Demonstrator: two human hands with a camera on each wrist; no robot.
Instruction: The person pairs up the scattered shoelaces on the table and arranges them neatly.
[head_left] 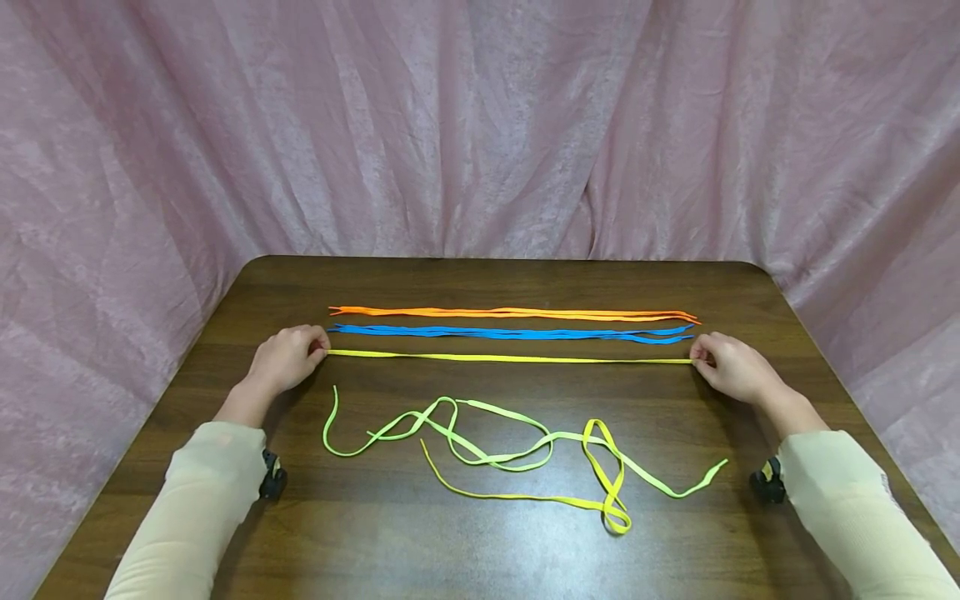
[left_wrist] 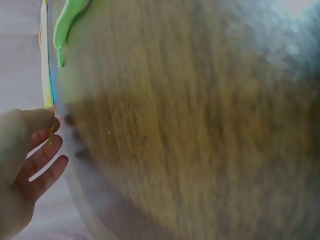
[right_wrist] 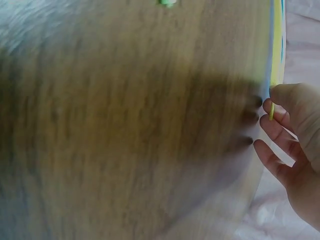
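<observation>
A yellow shoelace [head_left: 480, 358] stretches straight across the table between both hands. My left hand [head_left: 288, 358] pinches its left end between thumb and fingers; in the left wrist view the lace's thin tip [left_wrist: 51, 136] sticks out past the thumb. At the other end my right hand [head_left: 731, 367] pinches the lace the same way, and its tip [right_wrist: 271, 111] shows below the thumb in the right wrist view. Just beyond the taut lace lie blue shoelaces [head_left: 480, 333], laid side by side, roughly parallel to it. Farther back, orange shoelaces [head_left: 510, 313] lie likewise.
Nearer the front, a light green shoelace tangle [head_left: 480, 457] sprawls in loops over the brown wooden table [head_left: 360, 550]. Another yellow shoelace [head_left: 517, 497] lies loosely curled there, crossing the green at the right. A pink curtain [head_left: 480, 125] hangs behind the table and along its sides.
</observation>
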